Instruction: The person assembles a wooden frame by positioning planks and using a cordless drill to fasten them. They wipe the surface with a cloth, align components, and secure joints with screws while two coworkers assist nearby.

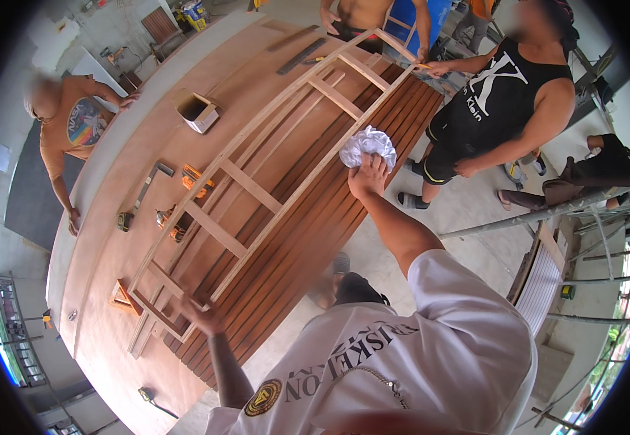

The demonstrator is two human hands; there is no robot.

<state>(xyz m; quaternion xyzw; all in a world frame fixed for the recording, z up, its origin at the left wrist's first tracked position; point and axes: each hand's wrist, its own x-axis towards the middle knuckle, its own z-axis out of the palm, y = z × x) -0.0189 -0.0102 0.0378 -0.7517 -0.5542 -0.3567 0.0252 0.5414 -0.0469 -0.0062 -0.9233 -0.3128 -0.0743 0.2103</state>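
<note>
My right hand (368, 176) presses a crumpled white rag (367, 147) onto a panel of reddish-brown wooden slats (286, 246), fingers bent over its near side. My left hand (203, 317) is at the near-left end of a long, light wooden frame (232, 236) with crosspieces. Its fingers look apart and slightly blurred; whether they touch the frame I cannot tell. The frame lies over the slats and a large curved wooden surface (141, 239). At the frame's far end, a person in a black tank top (507, 94) reaches out a hand holding something thin and orange.
On the curved surface are an open cardboard box (197, 114), a hammer (154, 177), orange power tools (195, 181), a tape measure (124, 220) and an orange corner clamp (124, 297). A person in an orange shirt (79, 119) leans on its left edge. Metal scaffold pipes (518, 221) stand right.
</note>
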